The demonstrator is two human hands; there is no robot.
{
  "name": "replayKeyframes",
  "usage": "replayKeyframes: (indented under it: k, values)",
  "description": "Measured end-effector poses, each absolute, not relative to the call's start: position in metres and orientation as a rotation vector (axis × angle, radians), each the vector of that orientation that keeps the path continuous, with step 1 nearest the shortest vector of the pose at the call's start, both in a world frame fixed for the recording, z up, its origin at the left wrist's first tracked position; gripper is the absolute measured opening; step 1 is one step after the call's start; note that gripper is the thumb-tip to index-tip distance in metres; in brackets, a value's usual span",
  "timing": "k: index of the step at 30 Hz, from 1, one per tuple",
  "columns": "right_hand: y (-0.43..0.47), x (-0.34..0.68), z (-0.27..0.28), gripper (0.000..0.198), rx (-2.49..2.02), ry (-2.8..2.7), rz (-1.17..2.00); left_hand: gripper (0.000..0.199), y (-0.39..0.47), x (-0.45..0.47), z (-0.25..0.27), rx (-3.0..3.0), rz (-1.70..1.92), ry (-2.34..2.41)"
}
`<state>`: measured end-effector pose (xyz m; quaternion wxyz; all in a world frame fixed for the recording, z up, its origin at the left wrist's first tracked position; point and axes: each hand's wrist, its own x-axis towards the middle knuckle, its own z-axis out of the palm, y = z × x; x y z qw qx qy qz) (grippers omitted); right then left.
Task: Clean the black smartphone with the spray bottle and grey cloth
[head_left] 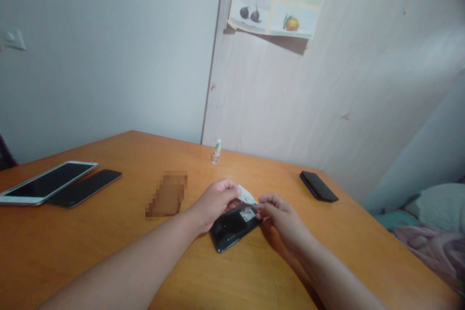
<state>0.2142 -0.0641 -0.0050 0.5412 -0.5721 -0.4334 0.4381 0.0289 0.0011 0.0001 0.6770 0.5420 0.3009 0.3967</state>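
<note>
A glossy black phone [232,227] lies in front of me on the wooden table, with a small pale label [247,215] near its far end. Just over that end is a thin white sheet [247,195], which looks like paper or film. Its left side is pinched between the thumb and fingers of my left hand [220,199]. Closed fingertips of my right hand [278,210] grip the sheet's right corner, close to the phone's edge. The heel of my left hand is beside the phone's left side; whether it touches cannot be seen.
On the orange-brown table [174,271], a white tablet [47,184] and a dark phone [89,188] lie at left. A pixelated brown item [167,196] is nearer. A small clear bottle [217,152] stands at the back; a black wallet-like case [319,186] lies right.
</note>
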Motion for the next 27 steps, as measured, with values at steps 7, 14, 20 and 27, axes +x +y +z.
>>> replayKeyframes:
  k: [7, 14, 20, 27]
  values:
    - [-0.068, 0.21, -0.005, 0.031, -1.249, -1.036, 1.105, 0.027, -0.002, 0.028, 0.005, 1.071, 0.889, 0.577]
    - [-0.071, 0.205, -0.002, 0.028, -1.127, -0.965, 1.212, 0.026, -0.008, 0.029, 0.002, 1.178, 0.79, 0.615]
    - [-0.072, 0.206, 0.002, 0.021, -1.14, -0.941, 1.227, 0.033, -0.006, 0.034, -0.009, 1.623, 1.023, 0.889]
    - [-0.074, 0.205, -0.002, 0.02, -1.077, -1.017, 1.254, 0.015, -0.012, 0.033, -0.002, 1.904, 0.924, 0.707]
